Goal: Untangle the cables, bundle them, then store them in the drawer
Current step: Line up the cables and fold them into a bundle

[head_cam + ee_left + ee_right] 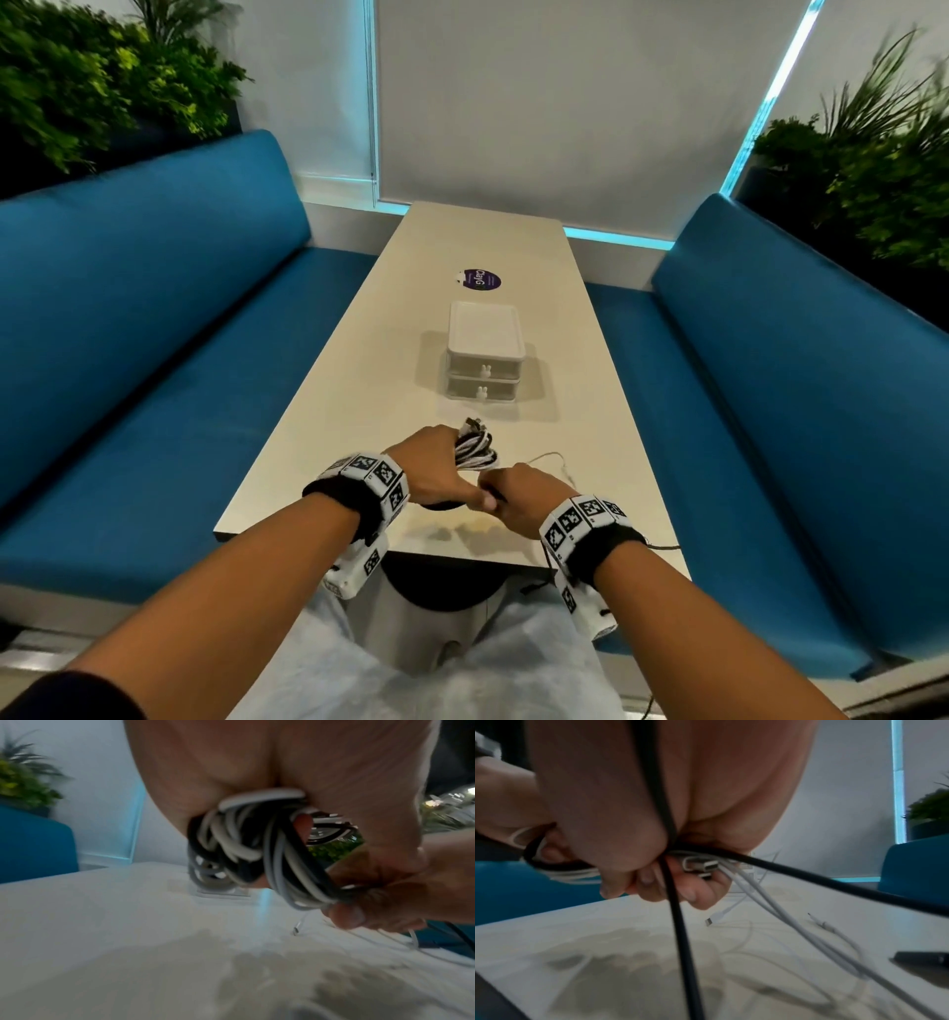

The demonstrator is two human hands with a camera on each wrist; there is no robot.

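I'm sitting in a café-style office booth: blue padded benches (154, 318) at nine and three o'clock, long pale table (359, 360) ahead, planters (77, 77) behind, drawn blinds (539, 103) at twelve.

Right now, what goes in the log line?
left hand: holds cable bundle | right hand: grips cables | drawers: closed

Cool, dim light – cyan glow edges the blinds (539, 103). Wrist views smear with motion blur; soft shadows pool on the table (359, 360).

Right hand (654, 833) grips black cable (680, 933) and white cables (770, 902) above table (552, 943); USB plugs (700, 866) at fingertips.
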